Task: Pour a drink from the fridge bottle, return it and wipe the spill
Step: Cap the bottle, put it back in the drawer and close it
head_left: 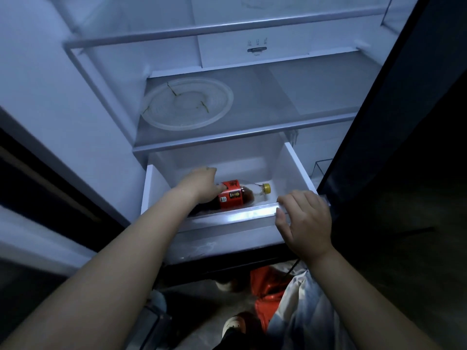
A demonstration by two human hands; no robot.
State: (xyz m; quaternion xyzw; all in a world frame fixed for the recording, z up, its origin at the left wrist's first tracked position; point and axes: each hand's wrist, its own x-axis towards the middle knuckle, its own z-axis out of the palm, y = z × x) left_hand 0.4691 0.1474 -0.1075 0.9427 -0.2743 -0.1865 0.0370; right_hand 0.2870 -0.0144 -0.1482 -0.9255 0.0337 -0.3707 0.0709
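Observation:
A plastic bottle (240, 195) of dark drink with a red label and a yellow cap lies on its side in the pulled-out white fridge drawer (293, 168), cap pointing right. My left hand (199, 184) reaches into the drawer and wraps around the bottle's body at the label's left side. My right hand (304, 218) rests on the right end of the drawer's front rim, fingers curled over the edge. The bottle's base is hidden behind my left wrist.
Above the drawer, a glass shelf holds a round clear plate (187, 104). The dark fridge door (394, 117) stands open at the right. A red bag (267, 294) and my shoes (233, 327) are on the floor below.

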